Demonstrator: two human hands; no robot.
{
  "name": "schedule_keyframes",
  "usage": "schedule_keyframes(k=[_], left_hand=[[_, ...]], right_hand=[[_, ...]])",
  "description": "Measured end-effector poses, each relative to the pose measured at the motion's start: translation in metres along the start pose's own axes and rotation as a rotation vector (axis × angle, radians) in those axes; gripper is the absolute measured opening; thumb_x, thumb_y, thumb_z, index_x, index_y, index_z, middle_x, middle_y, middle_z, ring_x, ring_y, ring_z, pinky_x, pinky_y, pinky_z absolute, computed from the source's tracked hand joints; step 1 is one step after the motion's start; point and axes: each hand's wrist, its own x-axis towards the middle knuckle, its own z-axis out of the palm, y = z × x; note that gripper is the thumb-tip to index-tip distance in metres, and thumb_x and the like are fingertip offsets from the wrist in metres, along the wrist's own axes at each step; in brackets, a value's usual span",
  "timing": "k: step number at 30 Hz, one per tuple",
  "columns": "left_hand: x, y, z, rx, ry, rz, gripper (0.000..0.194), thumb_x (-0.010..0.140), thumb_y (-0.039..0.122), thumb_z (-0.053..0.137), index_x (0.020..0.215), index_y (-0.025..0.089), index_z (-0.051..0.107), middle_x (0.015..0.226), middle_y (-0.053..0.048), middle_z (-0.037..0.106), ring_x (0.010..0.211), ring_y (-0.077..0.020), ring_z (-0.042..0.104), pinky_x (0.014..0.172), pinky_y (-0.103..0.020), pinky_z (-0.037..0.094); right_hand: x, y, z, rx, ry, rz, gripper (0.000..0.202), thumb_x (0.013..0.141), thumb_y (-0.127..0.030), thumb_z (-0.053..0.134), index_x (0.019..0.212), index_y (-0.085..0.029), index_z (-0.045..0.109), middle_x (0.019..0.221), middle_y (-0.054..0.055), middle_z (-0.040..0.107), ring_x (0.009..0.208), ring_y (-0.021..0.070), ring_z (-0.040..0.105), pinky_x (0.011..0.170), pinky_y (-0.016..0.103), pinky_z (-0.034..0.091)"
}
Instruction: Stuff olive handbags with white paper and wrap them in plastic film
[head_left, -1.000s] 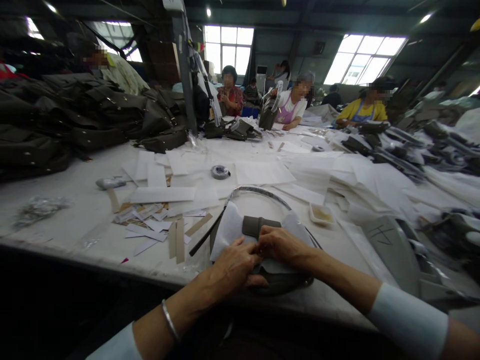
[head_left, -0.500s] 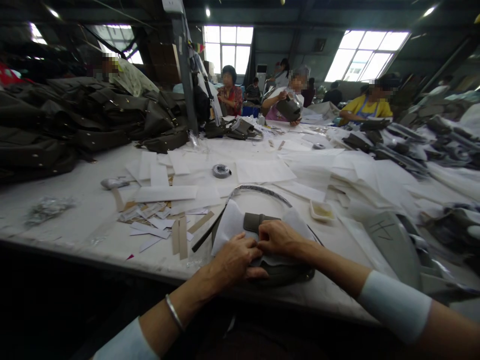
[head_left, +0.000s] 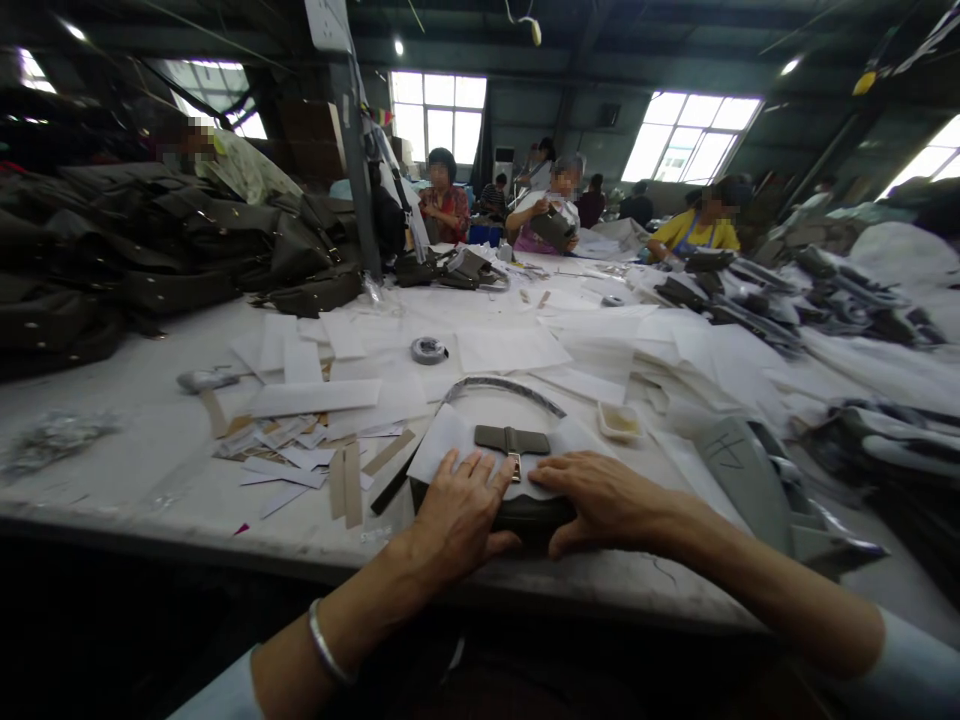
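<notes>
A dark olive handbag (head_left: 532,513) lies at the table's front edge, white sheeting (head_left: 442,440) spread over its upper part. Its strap (head_left: 510,383) arches up behind it, wrapped in grey film. A dark tab (head_left: 491,437) with a gold-coloured buckle (head_left: 516,466) shows on top of the sheeting. My left hand (head_left: 461,510) rests on the bag's left side, fingers stretched out flat and thumb along the front. Opposite it, my right hand (head_left: 600,500) lies on the right side, fingertips beside the buckle and thumb pointing down the front. Both hands touch the bag; its underside is hidden.
Card strips (head_left: 345,485) and white paper pieces (head_left: 315,398) lie left of the bag. Behind it sits a grey roll (head_left: 429,350); a small shallow tray (head_left: 619,420) stands to the right. Dark bags (head_left: 180,250) are heaped at far left. Co-workers (head_left: 551,210) work across the table.
My right hand has moved off the tab and opened out to the right, uncovering the buckle. My left fingers have straightened on the bag. The whole view has shifted slightly.
</notes>
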Motion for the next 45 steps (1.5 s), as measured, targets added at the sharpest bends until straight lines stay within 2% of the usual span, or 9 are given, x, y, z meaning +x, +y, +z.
schedule_keyframes(k=[5, 9, 13, 17, 23, 31, 36, 40, 45], left_hand=[[0.010, 0.006, 0.005, 0.012, -0.012, -0.085, 0.063, 0.077, 0.039, 0.075, 0.130, 0.013, 0.053, 0.118, -0.014, 0.066, 0.112, -0.0295, 0.061, 0.101, -0.048, 0.045], [0.018, 0.002, 0.023, 0.071, -0.008, -0.063, 0.018, 0.088, 0.021, 0.062, 0.105, 0.014, 0.064, 0.093, -0.007, 0.072, 0.085, -0.0222, 0.069, 0.077, -0.034, 0.057], [0.021, -0.004, 0.056, 0.173, 0.058, -0.006, 0.028, 0.092, 0.007, 0.047, 0.115, 0.008, 0.062, 0.105, -0.015, 0.071, 0.095, -0.0255, 0.070, 0.079, -0.037, 0.057], [0.014, -0.015, 0.069, 0.316, 0.301, 0.154, 0.033, 0.095, 0.011, 0.044, 0.124, 0.005, 0.058, 0.120, -0.018, 0.067, 0.110, -0.0264, 0.065, 0.095, -0.040, 0.052], [-0.007, -0.040, 0.054, 0.393, 0.389, 0.137, 0.044, 0.098, 0.021, 0.044, 0.140, 0.031, 0.049, 0.138, -0.007, 0.058, 0.126, -0.0322, 0.054, 0.108, -0.058, 0.037], [-0.017, -0.052, 0.071, 0.378, 0.279, 0.099, 0.058, 0.094, 0.013, 0.043, 0.148, 0.034, 0.036, 0.142, -0.009, 0.055, 0.125, -0.0287, 0.054, 0.105, -0.049, 0.040], [-0.025, -0.044, 0.064, 0.305, 0.256, 0.155, 0.061, 0.093, 0.035, 0.056, 0.148, 0.043, 0.031, 0.151, -0.009, 0.043, 0.137, -0.0339, 0.041, 0.110, -0.060, 0.029], [-0.017, -0.028, 0.057, 0.305, 0.194, 0.077, 0.071, 0.084, 0.042, 0.068, 0.147, 0.041, 0.035, 0.146, -0.013, 0.048, 0.135, -0.0378, 0.044, 0.108, -0.067, 0.029], [0.002, -0.019, 0.058, 0.335, 0.282, 0.119, 0.044, 0.088, 0.027, 0.060, 0.132, 0.027, 0.059, 0.132, -0.014, 0.062, 0.129, -0.0359, 0.051, 0.111, -0.061, 0.030]], right_hand=[[0.003, 0.004, 0.019, -0.144, 0.112, -0.027, 0.033, 0.081, -0.032, 0.071, 0.111, -0.017, 0.064, 0.104, 0.010, 0.071, 0.093, 0.0281, 0.068, 0.081, 0.037, 0.051], [0.009, 0.029, 0.038, -0.227, 0.222, -0.188, 0.021, 0.089, -0.025, 0.063, 0.109, -0.020, 0.065, 0.099, 0.007, 0.073, 0.092, 0.0243, 0.069, 0.090, 0.040, 0.049], [0.016, 0.054, 0.082, -0.306, 0.529, -0.256, 0.033, 0.094, -0.012, 0.048, 0.123, -0.018, 0.062, 0.116, 0.010, 0.070, 0.106, 0.0236, 0.066, 0.097, 0.041, 0.049], [0.017, 0.063, 0.119, -0.358, 0.735, -0.220, 0.048, 0.095, -0.007, 0.037, 0.140, -0.018, 0.051, 0.134, 0.010, 0.061, 0.123, 0.0240, 0.056, 0.106, 0.046, 0.045], [0.017, 0.057, 0.125, -0.371, 0.668, -0.129, 0.059, 0.093, -0.008, 0.042, 0.149, -0.029, 0.039, 0.148, 0.005, 0.048, 0.136, 0.0272, 0.043, 0.112, 0.051, 0.038], [0.024, 0.045, 0.130, -0.304, 0.633, -0.055, 0.068, 0.088, -0.038, 0.066, 0.149, -0.031, 0.038, 0.153, 0.010, 0.040, 0.141, 0.0348, 0.034, 0.113, 0.059, 0.028], [0.022, 0.043, 0.129, -0.256, 0.596, -0.059, 0.076, 0.085, -0.043, 0.070, 0.151, -0.032, 0.034, 0.154, 0.012, 0.037, 0.142, 0.0369, 0.030, 0.113, 0.064, 0.023], [0.026, 0.034, 0.123, -0.207, 0.526, -0.002, 0.083, 0.083, -0.053, 0.069, 0.152, -0.031, 0.030, 0.155, 0.015, 0.034, 0.142, 0.0408, 0.029, 0.112, 0.067, 0.021], [0.039, 0.017, 0.115, -0.149, 0.455, 0.108, 0.102, 0.075, -0.069, 0.067, 0.154, -0.023, 0.022, 0.154, 0.022, 0.032, 0.139, 0.0479, 0.027, 0.109, 0.072, 0.018]])
